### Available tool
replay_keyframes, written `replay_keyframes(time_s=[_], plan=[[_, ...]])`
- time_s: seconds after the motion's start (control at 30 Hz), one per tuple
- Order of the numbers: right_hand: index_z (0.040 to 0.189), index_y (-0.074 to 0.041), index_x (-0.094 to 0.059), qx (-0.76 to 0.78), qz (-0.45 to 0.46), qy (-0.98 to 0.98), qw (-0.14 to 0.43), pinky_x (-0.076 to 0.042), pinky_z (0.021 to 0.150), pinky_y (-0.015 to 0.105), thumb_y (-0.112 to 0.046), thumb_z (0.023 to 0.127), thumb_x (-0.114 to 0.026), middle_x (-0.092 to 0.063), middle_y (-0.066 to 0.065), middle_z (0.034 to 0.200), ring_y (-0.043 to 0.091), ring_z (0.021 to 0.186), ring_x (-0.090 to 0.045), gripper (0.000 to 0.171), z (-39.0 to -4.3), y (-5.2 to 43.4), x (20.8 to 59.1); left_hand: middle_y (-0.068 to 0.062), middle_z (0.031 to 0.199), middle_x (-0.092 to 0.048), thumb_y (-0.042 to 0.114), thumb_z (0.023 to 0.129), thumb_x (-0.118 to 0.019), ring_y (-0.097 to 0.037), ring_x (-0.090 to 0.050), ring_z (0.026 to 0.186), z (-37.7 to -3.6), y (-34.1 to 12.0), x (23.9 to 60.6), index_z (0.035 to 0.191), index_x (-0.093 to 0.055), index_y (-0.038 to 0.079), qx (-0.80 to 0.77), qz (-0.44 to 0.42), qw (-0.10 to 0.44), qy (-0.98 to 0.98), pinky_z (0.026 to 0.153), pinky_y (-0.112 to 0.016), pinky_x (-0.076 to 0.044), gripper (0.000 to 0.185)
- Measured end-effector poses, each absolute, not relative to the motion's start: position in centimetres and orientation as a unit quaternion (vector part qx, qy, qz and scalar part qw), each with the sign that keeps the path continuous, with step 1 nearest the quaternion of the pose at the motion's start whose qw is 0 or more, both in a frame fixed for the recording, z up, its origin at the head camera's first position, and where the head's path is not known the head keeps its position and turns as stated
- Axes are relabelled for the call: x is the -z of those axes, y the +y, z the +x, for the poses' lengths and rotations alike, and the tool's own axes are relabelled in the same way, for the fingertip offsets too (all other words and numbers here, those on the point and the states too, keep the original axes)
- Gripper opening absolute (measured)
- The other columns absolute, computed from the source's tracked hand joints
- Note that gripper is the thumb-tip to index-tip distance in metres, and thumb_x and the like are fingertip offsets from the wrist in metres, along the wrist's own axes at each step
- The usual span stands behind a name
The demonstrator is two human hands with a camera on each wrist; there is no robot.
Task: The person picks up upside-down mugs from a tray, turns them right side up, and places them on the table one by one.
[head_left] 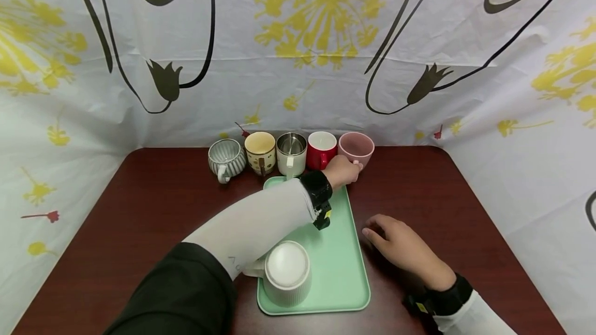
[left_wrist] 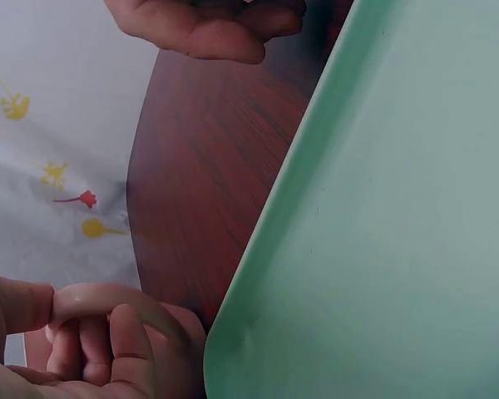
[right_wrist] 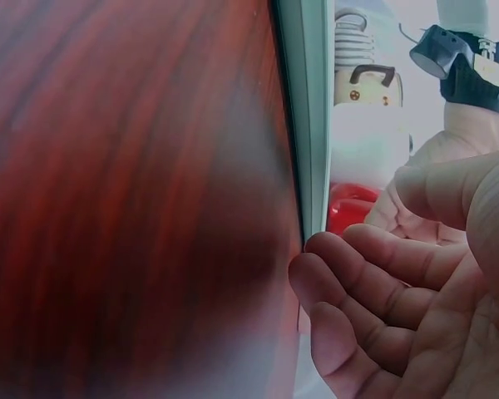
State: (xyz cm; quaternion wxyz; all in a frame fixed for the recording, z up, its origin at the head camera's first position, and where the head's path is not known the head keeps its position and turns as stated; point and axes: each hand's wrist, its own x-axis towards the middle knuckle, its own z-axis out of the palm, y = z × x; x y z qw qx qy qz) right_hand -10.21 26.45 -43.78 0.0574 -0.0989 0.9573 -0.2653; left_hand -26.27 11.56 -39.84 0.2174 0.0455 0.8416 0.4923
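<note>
At the right end of a row of mugs stands a pink mug [head_left: 357, 145]. My left hand [head_left: 342, 171] reaches across the tray and grips it by the handle [left_wrist: 108, 301], thumb and fingers curled round it in the left wrist view. My right hand [head_left: 404, 249] is over the table just right of the green tray [head_left: 330, 278], its fingers loosely bent and holding nothing. Upside down on the tray's near left part sits a white ribbed mug [head_left: 287, 275], its handle pointing left beside my left sleeve.
Left of the pink mug stand a red mug [head_left: 321, 145], a white mug with a metal inside [head_left: 291, 156], a yellow patterned mug [head_left: 259, 150] and a grey ribbed mug [head_left: 226, 155]. A patterned white cloth [head_left: 233, 30] hangs behind the dark wooden table [head_left: 153, 195].
</note>
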Motion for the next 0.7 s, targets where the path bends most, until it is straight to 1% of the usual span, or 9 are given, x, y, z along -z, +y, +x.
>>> replay_keyframes(time_s=[0.1, 0.17, 0.23, 0.3, 0.37, 0.43, 0.5, 0.6, 0.7], plan=[[0.111, -0.020, -0.069, 0.263, -0.103, 0.957, 0.058, -0.050, 0.074, 0.030, -0.032, 0.104, -0.064, -0.069, -0.008, 0.098, 0.005, 0.083, -0.059, 0.015, -10.3, 26.3, 43.9, -0.003, 0.067, -0.042, 0.030, 0.106, -0.058, -0.016, -0.038, 0.056, -26.2, 11.1, 39.8, 0.073, -0.053, 0.007, -0.474, 0.057, 0.227, 0.849, 0.054, -0.027, -0.033, 0.041], [0.111, -0.020, -0.069, 0.264, -0.100, 0.957, 0.060, -0.050, 0.074, 0.030, -0.031, 0.104, -0.065, -0.069, -0.008, 0.099, 0.005, 0.084, -0.059, 0.013, -10.3, 26.2, 43.9, -0.004, 0.076, -0.049, 0.032, 0.106, -0.059, -0.016, -0.044, 0.064, -25.9, 10.6, 39.6, 0.087, -0.061, 0.004, -0.453, 0.074, 0.226, 0.859, 0.059, -0.027, -0.036, 0.035], [0.112, -0.020, -0.069, 0.265, -0.098, 0.957, 0.064, -0.050, 0.075, 0.030, -0.031, 0.104, -0.065, -0.070, -0.008, 0.100, 0.006, 0.084, -0.060, 0.014, -10.3, 26.1, 43.9, -0.006, 0.091, -0.058, 0.034, 0.106, -0.059, -0.017, -0.050, 0.074, -25.5, 10.1, 39.2, 0.105, -0.066, 0.001, -0.423, 0.096, 0.220, 0.874, 0.065, -0.027, -0.040, 0.034], [0.113, -0.020, -0.069, 0.266, -0.098, 0.957, 0.067, -0.051, 0.075, 0.030, -0.031, 0.104, -0.065, -0.070, -0.007, 0.101, 0.006, 0.085, -0.061, 0.015, -10.3, 26.0, 43.9, -0.008, 0.102, -0.064, 0.036, 0.106, -0.057, -0.018, -0.055, 0.082, -25.1, 9.5, 38.7, 0.112, -0.068, 0.001, -0.381, 0.129, 0.208, 0.892, 0.069, -0.026, -0.043, 0.037], [0.114, -0.019, -0.069, 0.269, -0.100, 0.955, 0.070, -0.051, 0.075, 0.031, -0.032, 0.104, -0.064, -0.070, -0.007, 0.103, 0.006, 0.087, -0.061, 0.017, -10.3, 26.0, 43.8, -0.009, 0.100, -0.065, 0.038, 0.109, -0.049, -0.020, -0.057, 0.082, -24.7, 8.9, 38.2, 0.102, -0.068, 0.002, -0.335, 0.168, 0.192, 0.907, 0.069, -0.026, -0.044, 0.041], [0.114, -0.018, -0.069, 0.268, -0.105, 0.955, 0.069, -0.051, 0.075, 0.031, -0.033, 0.104, -0.064, -0.071, -0.006, 0.103, 0.005, 0.088, -0.061, 0.018, -10.3, 26.0, 43.8, -0.007, 0.087, -0.063, 0.039, 0.111, -0.041, -0.020, -0.057, 0.076, -24.4, 8.2, 37.7, 0.083, -0.063, 0.007, -0.293, 0.208, 0.180, 0.916, 0.067, -0.026, -0.043, 0.048], [0.114, -0.018, -0.069, 0.269, -0.106, 0.955, 0.071, -0.051, 0.074, 0.030, -0.033, 0.105, -0.064, -0.071, -0.007, 0.103, 0.005, 0.087, -0.061, 0.019, -10.3, 26.0, 43.8, -0.003, 0.075, -0.057, 0.037, 0.112, -0.038, -0.018, -0.054, 0.071, -24.1, 7.5, 37.3, 0.070, -0.053, 0.013, -0.258, 0.243, 0.172, 0.919, 0.064, -0.026, -0.041, 0.050], [0.113, -0.019, -0.070, 0.269, -0.107, 0.955, 0.070, -0.051, 0.074, 0.029, -0.034, 0.105, -0.063, -0.070, -0.007, 0.102, 0.005, 0.087, -0.060, 0.018, -10.3, 26.1, 43.7, 0.003, 0.066, -0.049, 0.036, 0.110, -0.046, -0.014, -0.052, 0.066, -23.7, 6.3, 36.6, 0.066, -0.049, 0.018, -0.219, 0.276, 0.170, 0.920, 0.063, -0.026, -0.040, 0.047], [0.113, -0.020, -0.070, 0.269, -0.106, 0.955, 0.070, -0.051, 0.075, 0.029, -0.034, 0.105, -0.063, -0.070, -0.008, 0.103, 0.005, 0.087, -0.061, 0.018, -10.2, 26.1, 43.7, 0.004, 0.064, -0.047, 0.037, 0.108, -0.054, -0.013, -0.049, 0.062, -23.1, 4.9, 35.5, 0.069, -0.051, 0.018, -0.209, 0.287, 0.177, 0.918, 0.062, -0.026, -0.039, 0.043]])
